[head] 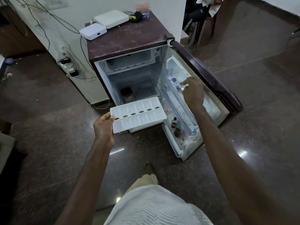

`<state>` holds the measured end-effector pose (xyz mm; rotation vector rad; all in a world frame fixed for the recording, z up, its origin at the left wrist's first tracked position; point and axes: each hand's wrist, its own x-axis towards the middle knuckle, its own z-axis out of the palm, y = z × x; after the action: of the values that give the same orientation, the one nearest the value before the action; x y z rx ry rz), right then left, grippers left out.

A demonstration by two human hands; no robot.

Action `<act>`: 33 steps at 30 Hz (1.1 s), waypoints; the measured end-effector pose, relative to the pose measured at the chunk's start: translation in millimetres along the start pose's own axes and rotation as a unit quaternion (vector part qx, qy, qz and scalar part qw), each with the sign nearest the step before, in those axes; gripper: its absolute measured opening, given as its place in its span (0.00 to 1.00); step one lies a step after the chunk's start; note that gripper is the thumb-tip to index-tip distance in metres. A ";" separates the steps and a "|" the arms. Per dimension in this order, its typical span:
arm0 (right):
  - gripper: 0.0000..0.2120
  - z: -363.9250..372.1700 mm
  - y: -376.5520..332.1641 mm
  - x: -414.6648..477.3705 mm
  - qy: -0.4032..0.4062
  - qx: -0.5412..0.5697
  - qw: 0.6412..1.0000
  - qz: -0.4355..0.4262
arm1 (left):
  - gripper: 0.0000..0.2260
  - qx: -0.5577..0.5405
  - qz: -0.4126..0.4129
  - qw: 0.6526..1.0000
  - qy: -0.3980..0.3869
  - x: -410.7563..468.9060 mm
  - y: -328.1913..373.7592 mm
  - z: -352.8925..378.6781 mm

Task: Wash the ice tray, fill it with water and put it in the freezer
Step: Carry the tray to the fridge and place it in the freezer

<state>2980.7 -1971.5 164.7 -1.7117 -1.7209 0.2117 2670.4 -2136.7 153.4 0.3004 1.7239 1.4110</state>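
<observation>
Below, a dark polished stone floor (48, 143) carries a small maroon fridge (129, 39) that stands against a white wall. Its door (214, 109) is swung wide open to the right. The freezer compartment (129, 60) sits at the top of the cabinet, open to view and dim inside.

The white ice tray (139, 114) is outside the fridge, held roughly level in the air just in front of the cabinet's lower edge and above the floor. It has two rows of cells with a line of oval holes down the middle; whether the cells hold water cannot be told. The left hand (103, 127) pinches the tray's near-left short end, thumb on top and fingers curled beneath.

Two flat white boxes lie on the fridge top, the larger (112, 18) at the back edge and the smaller (93, 32) at the back-left corner.

The right hand (194, 91) reaches into the upper door shelf (178, 108), fingers and thumb curled round a small clear bottle (180, 86). A blue-capped bottle (174, 80) stands just beside it. Brown bottles (177, 129) stand in the lower door shelf, and a dark jar (126, 92) sits on the cabinet floor.
</observation>
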 end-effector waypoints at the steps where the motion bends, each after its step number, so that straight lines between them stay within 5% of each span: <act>1: 0.15 6.0 -4.9 0.2 -0.032 0.031 0.999 -0.003 | 0.14 -0.001 -0.003 1.000 0.005 5.4 1.7 4.0; 6: 0.11 41.1 -18.5 10.3 -0.188 0.107 0.976 0.013 | 0.12 -0.004 -0.008 1.000 0.008 42.2 9.5 25.7; 10: 0.19 68.3 -12.3 23.0 -0.255 0.218 0.937 0.101 | 0.12 -0.007 -0.014 1.000 0.001 77.7 17.6 47.6; 24: 0.10 131.4 -36.9 106.7 -0.207 0.212 0.948 0.115 | 0.15 -0.038 -0.003 0.999 -0.020 185.8 51.9 120.8; 30: 0.10 160.5 -43.4 135.7 -0.197 0.216 0.946 0.138 | 0.02 -0.067 -0.028 0.997 0.009 216.6 52.7 143.4; 33: 0.10 175.5 -45.9 150.4 -0.196 0.217 0.947 0.133 | 0.06 -0.080 -0.043 0.996 0.007 231.7 59.0 150.8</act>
<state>2860.2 -1776.0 112.0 -1.6265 -1.5445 1.0373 2623.6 -1862.9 101.1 0.1279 1.6051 1.4799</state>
